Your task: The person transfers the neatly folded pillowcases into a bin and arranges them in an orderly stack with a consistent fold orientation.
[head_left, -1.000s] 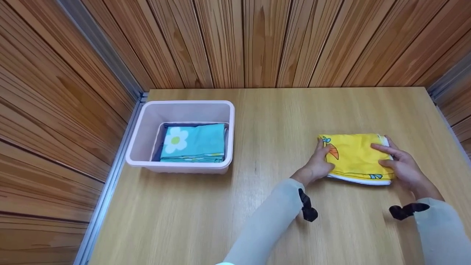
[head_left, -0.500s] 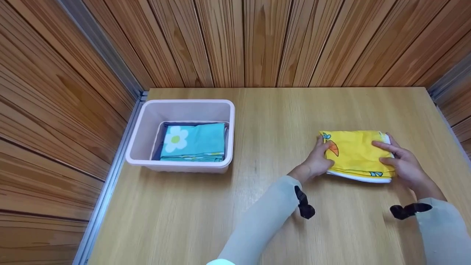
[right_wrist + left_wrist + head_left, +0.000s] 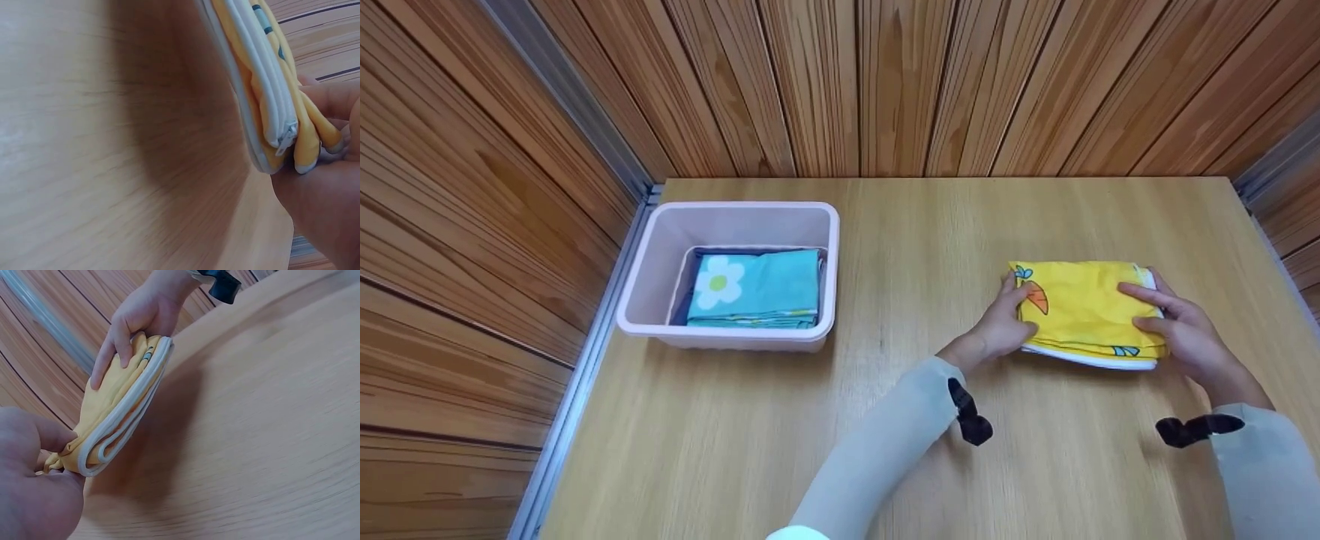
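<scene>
A folded yellow cushion cover with a carrot print is held between both hands on the right side. My left hand pinches its left edge, thumb on top. At the opposite edge, my right hand grips it with thumb and forefinger over the upper face. The left wrist view shows the white-edged layers of the cover stacked together, with a shadow on the table beneath. A zipper pull hangs at the near right corner in the right wrist view, and the fingers under the fabric are hidden.
On the left stands a pale pink plastic basket. Inside it lies a folded teal cloth with a white flower, above a dark blue folded one. Wooden panel walls border the wooden table at the back and sides.
Both hands have shifted the cushion cover slightly away from the body. The left forearm has swung a little to the left. The basket stays where it was.
</scene>
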`<state>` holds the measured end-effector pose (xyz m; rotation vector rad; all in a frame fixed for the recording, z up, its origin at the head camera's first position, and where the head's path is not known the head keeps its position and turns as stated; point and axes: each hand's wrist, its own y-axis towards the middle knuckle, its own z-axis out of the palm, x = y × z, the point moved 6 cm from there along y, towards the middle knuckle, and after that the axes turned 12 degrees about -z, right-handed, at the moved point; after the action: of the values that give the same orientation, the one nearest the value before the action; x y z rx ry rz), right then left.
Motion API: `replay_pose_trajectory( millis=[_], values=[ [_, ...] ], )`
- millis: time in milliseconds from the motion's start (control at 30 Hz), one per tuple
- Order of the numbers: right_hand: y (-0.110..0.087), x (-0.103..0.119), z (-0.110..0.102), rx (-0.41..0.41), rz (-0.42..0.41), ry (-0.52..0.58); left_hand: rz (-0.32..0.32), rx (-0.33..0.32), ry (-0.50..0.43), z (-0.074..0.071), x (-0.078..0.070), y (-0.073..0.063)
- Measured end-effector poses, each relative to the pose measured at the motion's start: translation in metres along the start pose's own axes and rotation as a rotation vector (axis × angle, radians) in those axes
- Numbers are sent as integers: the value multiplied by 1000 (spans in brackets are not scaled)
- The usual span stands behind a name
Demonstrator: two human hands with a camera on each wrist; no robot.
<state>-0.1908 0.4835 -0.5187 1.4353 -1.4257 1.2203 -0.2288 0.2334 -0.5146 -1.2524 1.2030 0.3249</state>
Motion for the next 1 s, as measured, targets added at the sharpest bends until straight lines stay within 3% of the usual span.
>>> replay_pose_trajectory(
  millis=[333, 667, 1000],
  values=[
    [-1, 12, 4, -23, -76, 164, 109, 46, -23, -6, -7, -5],
    [-4, 24, 7, -20, -52, 343, 112, 71, -86, -13, -12, -15],
    [-5, 34, 12, -21, -37, 366, 150, 107, -135, -20, -14, -21]
  ],
)
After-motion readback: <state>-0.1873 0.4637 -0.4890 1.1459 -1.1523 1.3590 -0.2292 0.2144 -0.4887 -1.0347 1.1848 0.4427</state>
